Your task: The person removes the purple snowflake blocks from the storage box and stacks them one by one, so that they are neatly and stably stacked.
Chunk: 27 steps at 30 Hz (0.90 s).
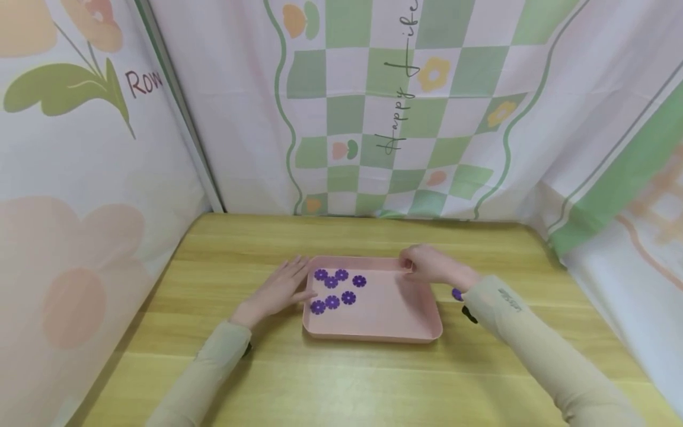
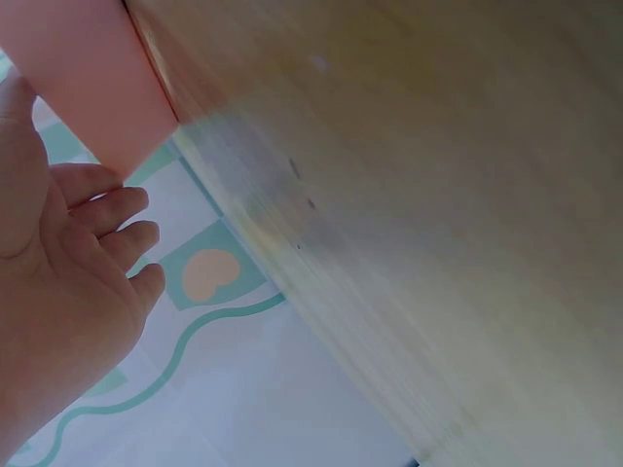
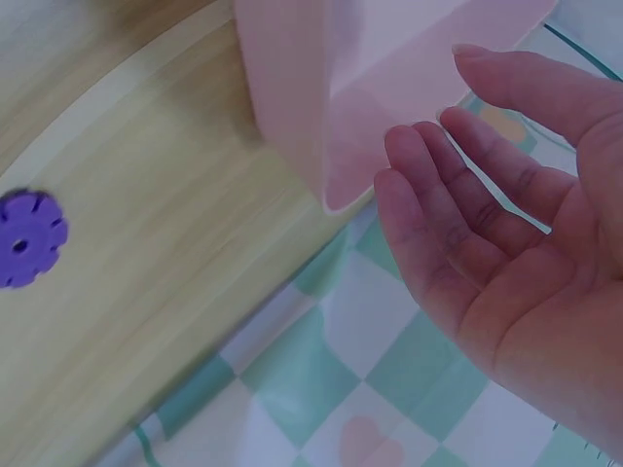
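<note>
A shallow pink tray (image 1: pixel 389 311) lies on the table, with several purple notched flower-shaped discs (image 1: pixel 348 298) in its left part. My left hand (image 1: pixel 278 289) is at the tray's left side, thumb at the rim and fingers extended. In the left wrist view, that hand's fingertips (image 2: pixel 122 206) are beside the tray wall (image 2: pixel 97 78). Over the far right corner is my right hand (image 1: pixel 432 265). Its fingers (image 3: pixel 414 156) bend loosely in the right wrist view, apart from the thumb, with nothing visible between them. Another purple disc (image 3: pixel 39 238) lies on the table right of the tray, partly hidden by my right sleeve in the head view.
The wooden table (image 1: pixel 373 379) extends around the tray. A checkered curtain (image 1: pixel 395 107) hangs behind its far edge, and printed cloths flank it on the left (image 1: pixel 91 178) and right (image 1: pixel 640 196). A small black object (image 1: pixel 469 314) shows under the right wrist.
</note>
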Tool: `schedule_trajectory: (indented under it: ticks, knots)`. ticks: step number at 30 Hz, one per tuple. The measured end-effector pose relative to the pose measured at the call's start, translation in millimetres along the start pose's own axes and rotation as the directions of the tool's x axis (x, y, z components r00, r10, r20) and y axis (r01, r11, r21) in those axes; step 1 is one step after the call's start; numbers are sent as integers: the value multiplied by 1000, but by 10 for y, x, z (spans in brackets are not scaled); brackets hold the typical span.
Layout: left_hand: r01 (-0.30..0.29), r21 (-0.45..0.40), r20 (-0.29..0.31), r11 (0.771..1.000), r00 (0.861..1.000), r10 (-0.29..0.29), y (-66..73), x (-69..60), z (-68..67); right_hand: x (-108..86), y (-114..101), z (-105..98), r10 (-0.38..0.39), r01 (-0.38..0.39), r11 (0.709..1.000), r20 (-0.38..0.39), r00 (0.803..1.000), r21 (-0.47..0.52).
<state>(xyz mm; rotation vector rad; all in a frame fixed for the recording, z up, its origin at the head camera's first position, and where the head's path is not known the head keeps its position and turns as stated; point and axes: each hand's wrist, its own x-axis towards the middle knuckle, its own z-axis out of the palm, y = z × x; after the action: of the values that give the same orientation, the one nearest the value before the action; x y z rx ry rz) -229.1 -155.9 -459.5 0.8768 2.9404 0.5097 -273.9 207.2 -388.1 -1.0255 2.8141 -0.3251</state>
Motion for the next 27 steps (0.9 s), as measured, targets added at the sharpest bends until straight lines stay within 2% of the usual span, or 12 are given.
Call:
schedule_trajectory:
  ticks: [10,27]
  knots:
    - [11,5,20,1000,1000,-11,-14,15,9,163,-101,58,26,-26,1000,55,998,-5]
    - [12,14,13,1000,1000,-12,-25,8,10,337,-214,180,-26,27,1000,77,997,-5]
